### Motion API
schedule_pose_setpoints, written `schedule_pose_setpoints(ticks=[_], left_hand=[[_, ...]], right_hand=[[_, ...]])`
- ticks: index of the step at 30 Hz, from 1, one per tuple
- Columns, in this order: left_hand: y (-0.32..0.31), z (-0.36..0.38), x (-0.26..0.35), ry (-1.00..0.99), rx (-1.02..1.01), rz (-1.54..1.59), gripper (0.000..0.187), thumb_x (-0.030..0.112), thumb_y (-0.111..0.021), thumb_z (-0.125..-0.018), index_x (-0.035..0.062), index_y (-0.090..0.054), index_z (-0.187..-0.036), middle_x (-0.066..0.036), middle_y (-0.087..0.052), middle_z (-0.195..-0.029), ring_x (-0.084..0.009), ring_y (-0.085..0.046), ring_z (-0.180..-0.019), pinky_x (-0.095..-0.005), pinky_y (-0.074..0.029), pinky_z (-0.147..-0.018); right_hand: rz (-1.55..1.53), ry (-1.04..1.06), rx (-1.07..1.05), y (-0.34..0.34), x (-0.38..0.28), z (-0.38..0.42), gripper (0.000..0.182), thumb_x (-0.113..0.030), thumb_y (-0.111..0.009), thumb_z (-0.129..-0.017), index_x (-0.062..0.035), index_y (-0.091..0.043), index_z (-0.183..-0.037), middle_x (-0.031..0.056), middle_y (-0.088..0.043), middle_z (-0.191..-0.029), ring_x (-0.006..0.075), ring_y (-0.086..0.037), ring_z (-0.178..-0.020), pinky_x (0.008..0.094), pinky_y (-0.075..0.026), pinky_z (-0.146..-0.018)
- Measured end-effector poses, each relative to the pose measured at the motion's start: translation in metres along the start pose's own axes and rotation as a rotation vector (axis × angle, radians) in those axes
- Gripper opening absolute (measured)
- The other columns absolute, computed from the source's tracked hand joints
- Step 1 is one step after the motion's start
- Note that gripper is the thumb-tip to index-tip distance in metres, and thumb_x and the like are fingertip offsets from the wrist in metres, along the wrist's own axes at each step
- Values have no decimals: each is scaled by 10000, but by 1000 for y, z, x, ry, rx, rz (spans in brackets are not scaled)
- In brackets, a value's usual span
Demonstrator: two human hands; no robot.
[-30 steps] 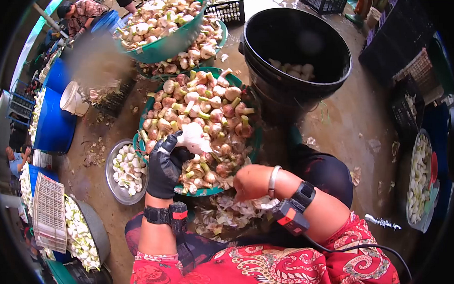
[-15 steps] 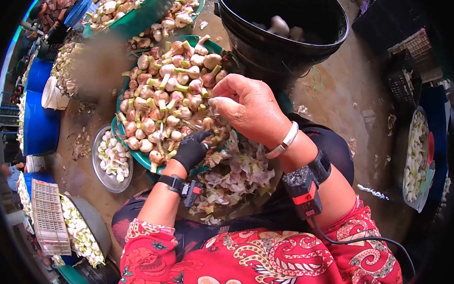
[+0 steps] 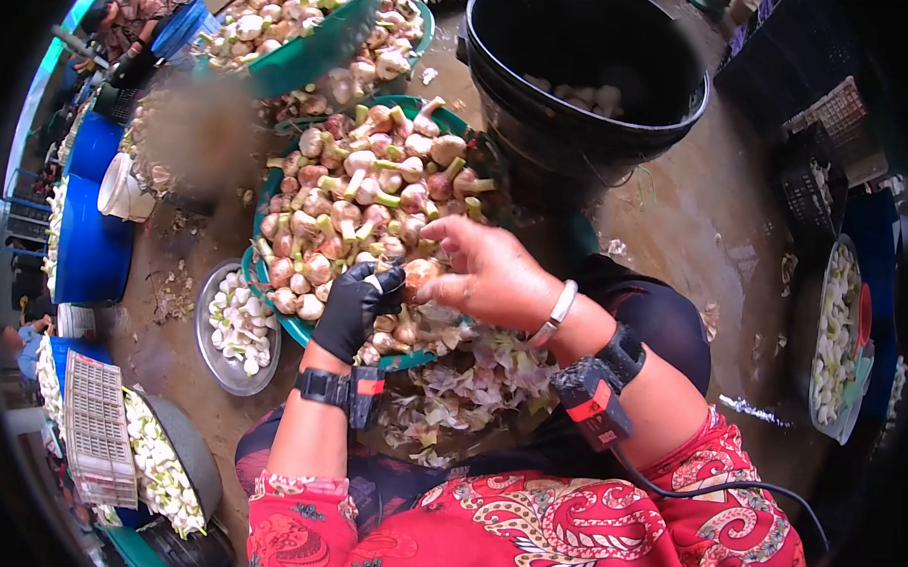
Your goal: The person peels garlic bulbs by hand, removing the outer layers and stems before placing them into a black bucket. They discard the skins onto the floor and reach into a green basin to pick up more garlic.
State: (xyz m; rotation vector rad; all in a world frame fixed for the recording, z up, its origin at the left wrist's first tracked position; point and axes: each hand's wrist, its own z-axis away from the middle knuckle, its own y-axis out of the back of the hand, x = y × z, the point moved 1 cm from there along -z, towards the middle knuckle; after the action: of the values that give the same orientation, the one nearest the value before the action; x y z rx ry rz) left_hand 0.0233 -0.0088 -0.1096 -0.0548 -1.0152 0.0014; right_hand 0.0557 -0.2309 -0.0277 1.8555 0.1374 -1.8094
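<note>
My left hand (image 3: 355,305), in a black glove, is closed on the stem end of a garlic bulb (image 3: 420,274) above the green basin (image 3: 267,192). Just right of that bulb is my right hand (image 3: 489,275), bare, its fingers apart and the thumb close to the bulb's side. Unpeeled garlic (image 3: 352,195) with short cut stems fills the basin beneath both hands. Loose peeled skins (image 3: 480,384) lie in a heap at the basin's near side, before my lap.
A black bucket (image 3: 579,133) with some bulbs (image 3: 591,96) stands at the top. White garlic fills a clear bowl (image 3: 209,340) on the left. Blue tubs (image 3: 95,241) line the far left, where a person (image 3: 138,18) sits. A long tray of garlic (image 3: 834,337) is at right.
My left hand has moved up and now grips a bulb. My right hand has come down beside it, its fingers more spread. The bulbs in the bucket show differently as the view shifted.
</note>
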Motion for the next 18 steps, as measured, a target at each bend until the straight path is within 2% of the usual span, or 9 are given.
schedule_pose_setpoints(ticks=[1,3,4,5,7,11,13,17,18], left_hand=[[-9,19,26,-278,-35,-176,249,246,-613,-918,22,-640,-1024,-12,-639,-819,-94,-597,-714,-252,-484,-627],[-10,36,39,-111,-102,256,251,257,-568,-948,28,-640,-1020,-4,-620,-804,-90,-579,-699,-252,-472,-633],[-17,48,47,-151,-52,292,284,269,-545,-960,17,-638,-1051,0,-596,-776,-88,-554,-684,-250,-458,-641],[-22,64,62,-258,-15,95,301,263,-554,-957,0,-632,-1080,-6,-611,-805,-82,-555,-705,-240,-453,-645],[-22,77,75,-299,104,-79,289,232,-571,-947,-12,-626,-1091,-26,-637,-854,-77,-572,-742,-240,-462,-668],[-15,83,77,-326,107,-41,254,185,-585,-933,-17,-634,-1078,-50,-660,-905,-84,-602,-775,-242,-486,-696],[-14,84,74,-297,89,66,226,154,-582,-926,-23,-636,-1056,-64,-668,-911,-100,-625,-785,-255,-515,-699],[-10,82,75,-306,84,80,218,143,-586,-920,-26,-630,-1051,-75,-673,-920,-113,-641,-780,-264,-535,-684],[-7,80,74,-408,71,-60,215,138,-584,-921,-28,-627,-1052,-74,-673,-916,-115,-643,-769,-271,-537,-679]], right_hand=[[-86,10,-79,-12,8,-1,672,-206,-768,-680,-14,-489,-1261,247,-627,-1097,356,-618,-1032,397,-478,-898],[-239,98,-79,-28,5,3,760,-158,-807,-666,-34,-439,-1319,218,-601,-1177,305,-603,-1075,385,-465,-917],[-298,62,-51,-37,4,1,775,-131,-836,-651,-31,-453,-1317,186,-586,-1203,257,-588,-1080,349,-460,-924],[-249,14,-55,-38,-3,2,740,-104,-831,-667,-18,-467,-1306,145,-602,-1154,208,-583,-1045,313,-467,-912],[-453,94,-61,-46,-3,2,723,-76,-812,-728,-38,-437,-1344,59,-589,-1136,120,-551,-1036,285,-485,-891],[-608,26,-48,-51,-6,0,691,-51,-809,-715,-23,-471,-1318,51,-607,-1059,114,-559,-980,272,-483,-874],[-738,-74,-104,-49,-9,1,683,-57,-794,-742,-34,-459,-1337,58,-612,-1049,105,-573,-946,270,-499,-841],[-839,-102,-118,-48,-12,-2,664,-54,-755,-786,-41,-429,-1364,52,-612,-1030,99,-579,-918,264,-508,-810],[-906,-118,-134,-47,-11,-3,652,-63,-733,-809,-41,-411,-1375,52,-613,-1035,104,-584,-915,265,-510,-807]])
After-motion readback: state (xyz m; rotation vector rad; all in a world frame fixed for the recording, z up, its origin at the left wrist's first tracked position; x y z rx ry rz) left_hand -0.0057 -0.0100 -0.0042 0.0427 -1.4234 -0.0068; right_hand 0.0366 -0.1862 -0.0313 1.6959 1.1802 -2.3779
